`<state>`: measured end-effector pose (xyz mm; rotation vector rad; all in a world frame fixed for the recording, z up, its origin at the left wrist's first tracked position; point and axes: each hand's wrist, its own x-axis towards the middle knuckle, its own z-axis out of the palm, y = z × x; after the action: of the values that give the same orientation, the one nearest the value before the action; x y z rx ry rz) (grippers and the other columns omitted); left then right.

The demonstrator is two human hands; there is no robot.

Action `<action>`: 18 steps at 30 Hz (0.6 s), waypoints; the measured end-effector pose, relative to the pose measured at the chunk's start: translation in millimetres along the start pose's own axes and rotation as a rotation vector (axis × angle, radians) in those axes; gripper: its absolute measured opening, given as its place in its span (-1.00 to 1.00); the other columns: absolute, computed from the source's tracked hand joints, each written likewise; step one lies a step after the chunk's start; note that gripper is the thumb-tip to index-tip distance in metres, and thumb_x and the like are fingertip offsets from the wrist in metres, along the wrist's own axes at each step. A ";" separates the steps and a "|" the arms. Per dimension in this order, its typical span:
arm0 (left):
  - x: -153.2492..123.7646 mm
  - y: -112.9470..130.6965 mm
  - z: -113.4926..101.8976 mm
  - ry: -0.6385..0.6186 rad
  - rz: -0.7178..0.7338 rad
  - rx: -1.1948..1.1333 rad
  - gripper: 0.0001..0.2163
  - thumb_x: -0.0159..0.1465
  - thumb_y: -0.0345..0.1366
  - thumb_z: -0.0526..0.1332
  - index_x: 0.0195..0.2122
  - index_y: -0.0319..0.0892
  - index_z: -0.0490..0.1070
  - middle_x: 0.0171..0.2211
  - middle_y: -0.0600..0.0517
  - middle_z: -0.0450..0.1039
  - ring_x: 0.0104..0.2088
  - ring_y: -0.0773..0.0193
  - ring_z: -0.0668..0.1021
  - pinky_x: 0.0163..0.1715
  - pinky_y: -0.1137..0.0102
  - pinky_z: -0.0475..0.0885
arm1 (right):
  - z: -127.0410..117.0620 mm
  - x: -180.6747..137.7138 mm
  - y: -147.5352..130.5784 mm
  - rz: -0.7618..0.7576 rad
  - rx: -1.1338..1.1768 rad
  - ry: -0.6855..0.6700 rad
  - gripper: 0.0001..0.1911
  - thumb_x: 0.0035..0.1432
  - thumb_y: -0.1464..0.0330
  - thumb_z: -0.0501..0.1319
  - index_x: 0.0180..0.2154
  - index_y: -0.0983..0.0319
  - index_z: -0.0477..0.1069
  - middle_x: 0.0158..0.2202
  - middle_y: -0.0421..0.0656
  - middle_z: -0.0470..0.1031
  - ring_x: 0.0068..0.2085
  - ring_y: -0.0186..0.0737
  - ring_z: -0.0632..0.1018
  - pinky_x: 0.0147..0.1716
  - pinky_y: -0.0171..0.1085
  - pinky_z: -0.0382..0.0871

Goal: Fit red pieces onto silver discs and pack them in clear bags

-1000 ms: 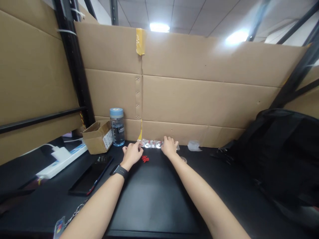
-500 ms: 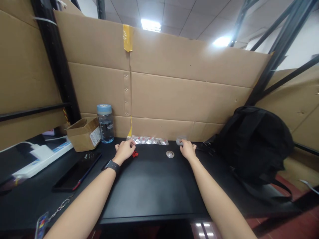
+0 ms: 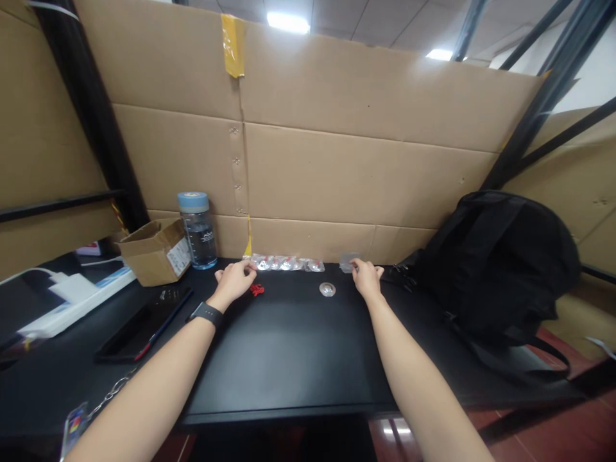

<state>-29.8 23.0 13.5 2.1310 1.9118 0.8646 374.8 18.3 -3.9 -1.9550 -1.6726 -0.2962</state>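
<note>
My left hand, with a dark watch on its wrist, is at the left end of a row of small clear packets holding shiny round pieces. Its fingers are curled together, and whatever may be between them is hidden. A little heap of red cord lies just beside it on the black table. My right hand has its fingertips closed at the right edge of a clear plastic bag. Between the hands, nearer the right one, a round, flat silvery disc lies on the table.
At left stand a blue-capped bottle and an open cardboard box. A dark phone and a white power strip lie nearby. To the right sits a black backpack. A cardboard wall closes off the back.
The view has tilted down slightly. My right hand has shifted a little to the right against the plastic bag, and my left hand slightly left of the red cord. The disc stays in place.
</note>
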 end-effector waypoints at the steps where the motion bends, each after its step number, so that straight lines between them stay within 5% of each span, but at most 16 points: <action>1: 0.1 0.3 -0.5 0.002 0.008 0.004 -0.77 0.25 -0.19 0.16 -0.14 0.04 0.56 -0.08 0.05 0.65 0.02 -0.03 0.58 -0.03 0.13 0.25 | -1.3 0.3 -1.3 -0.007 0.017 0.030 -0.69 0.35 0.40 0.04 -0.04 0.14 0.53 -0.14 -0.04 0.62 -0.05 -0.06 0.48 -0.01 -0.08 -0.01; 9: -0.3 -6.8 -7.2 -0.129 0.228 0.109 -0.81 0.25 -0.24 0.20 -0.18 0.07 0.59 -0.07 0.06 0.63 0.05 -0.03 0.54 0.02 0.14 0.27 | -17.3 -10.1 -41.9 -0.202 0.188 0.142 -0.76 0.29 0.37 0.14 -0.08 0.14 0.53 -0.12 -0.07 0.62 -0.03 -0.04 0.47 0.08 -0.06 0.02; 18: -1.5 -4.7 -11.9 -0.211 0.326 0.128 -0.83 0.28 -0.23 0.21 -0.26 0.04 0.62 -0.08 0.01 0.63 0.03 0.00 0.52 0.04 0.17 0.31 | -6.8 -52.5 -120.2 -0.531 0.420 -0.260 -0.65 0.23 0.31 0.30 0.06 0.03 0.52 -0.05 -0.13 0.57 -0.06 -0.13 0.55 -0.03 -0.21 0.39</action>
<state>-39.9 19.3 20.6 2.5410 1.5835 0.5474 249.6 -20.0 6.7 -1.2652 -2.1987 0.1236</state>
